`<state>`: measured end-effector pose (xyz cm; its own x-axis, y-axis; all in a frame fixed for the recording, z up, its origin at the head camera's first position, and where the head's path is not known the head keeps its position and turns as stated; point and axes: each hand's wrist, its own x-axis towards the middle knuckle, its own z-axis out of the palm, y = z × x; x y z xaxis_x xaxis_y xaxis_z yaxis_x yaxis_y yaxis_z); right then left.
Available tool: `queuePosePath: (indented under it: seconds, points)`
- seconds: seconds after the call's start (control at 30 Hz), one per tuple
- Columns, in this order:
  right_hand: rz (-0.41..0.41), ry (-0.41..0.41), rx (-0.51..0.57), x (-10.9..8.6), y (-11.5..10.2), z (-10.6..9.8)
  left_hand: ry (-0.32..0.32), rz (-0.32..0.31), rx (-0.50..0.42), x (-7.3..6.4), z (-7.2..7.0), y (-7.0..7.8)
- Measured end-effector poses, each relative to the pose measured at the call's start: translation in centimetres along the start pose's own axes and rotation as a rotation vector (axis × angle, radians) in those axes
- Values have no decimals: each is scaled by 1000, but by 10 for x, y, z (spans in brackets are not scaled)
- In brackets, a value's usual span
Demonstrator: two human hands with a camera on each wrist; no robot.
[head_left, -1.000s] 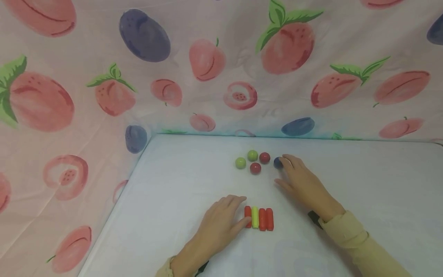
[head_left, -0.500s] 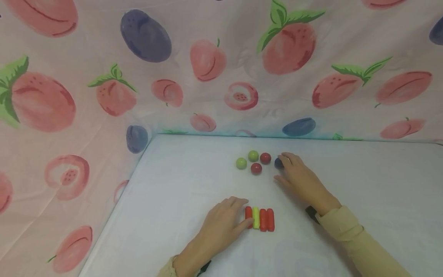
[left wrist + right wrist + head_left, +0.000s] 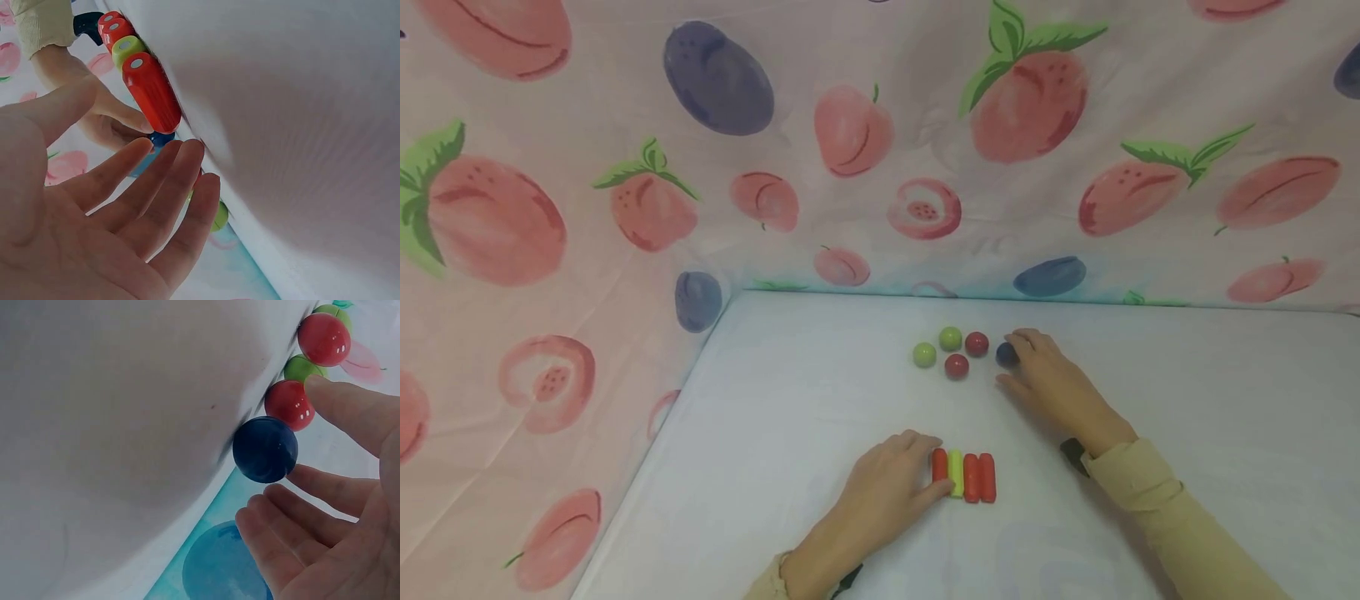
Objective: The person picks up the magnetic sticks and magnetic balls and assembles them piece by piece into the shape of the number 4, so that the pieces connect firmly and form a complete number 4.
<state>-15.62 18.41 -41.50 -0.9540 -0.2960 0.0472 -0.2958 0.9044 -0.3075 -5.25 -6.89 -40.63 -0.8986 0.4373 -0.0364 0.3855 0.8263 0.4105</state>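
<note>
My left hand (image 3: pixel 887 483) is beside a row of short sticks, its thumb overlapping the leftmost red stick (image 3: pixel 940 464) and the lower end of the yellow-green stick (image 3: pixel 956 472) in the head view. In the left wrist view its fingers (image 3: pixel 169 200) are spread and slightly bent, holding nothing. Two more red sticks, a nearer one (image 3: pixel 972 477) and an outer one (image 3: pixel 988 477), complete the row. Farther back, my right hand (image 3: pixel 1056 387) is at a dark blue ball (image 3: pixel 265 450). Its index fingertip is right at the ball's edge; the thumb stands apart from it.
Left of the blue ball lie two red balls, a rear one (image 3: pixel 977 343) and a front one (image 3: pixel 957 366), and two green balls, one at the back (image 3: pixel 951 338) and one leftmost (image 3: pixel 924 354). A fruit-printed cloth (image 3: pixel 850 50) rises behind the white table (image 3: pixel 790 400).
The left thumb has shifted slightly right, toward the yellow-green stick. The right thumb has drawn a little closer to the blue ball. Sticks and balls keep their arrangement.
</note>
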Motion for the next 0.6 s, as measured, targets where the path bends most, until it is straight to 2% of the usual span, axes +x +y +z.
queuePosePath:
  seconds: [0.3,0.6]
  points:
    - [-32,4,22,2,0,1,-58,6,26,1,-1,1]
    - [-58,25,21,2,1,1,-63,13,25,2,0,1]
